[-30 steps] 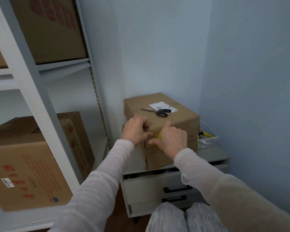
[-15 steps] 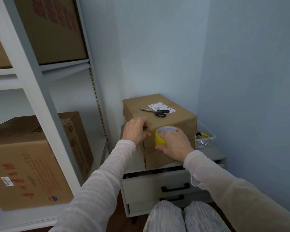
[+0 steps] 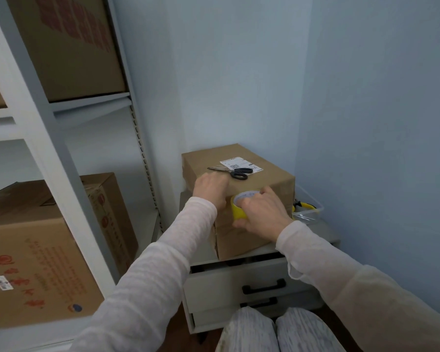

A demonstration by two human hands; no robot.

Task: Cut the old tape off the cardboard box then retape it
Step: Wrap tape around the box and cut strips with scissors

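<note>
A plain brown cardboard box (image 3: 267,182) stands closed and upright. Black-handled steel scissors (image 3: 235,172) lie flat on the box's top, beside its white shipping label (image 3: 240,164). A yellow roll of tape (image 3: 237,212), hole facing up, sits against the box's near top edge in my right grip (image 3: 262,214).

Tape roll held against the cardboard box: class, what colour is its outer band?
Yellow, with a pale whitish core; the round tape roll shows best in the head view.

Up close: yellow tape roll (image 3: 237,212) against the cardboard box (image 3: 267,182).
I see the right hand (image 3: 263,215) gripping the roll on the near face, left hand (image 3: 210,189) resting on the top edge, scissors (image 3: 233,171) lying just beyond it.
</note>
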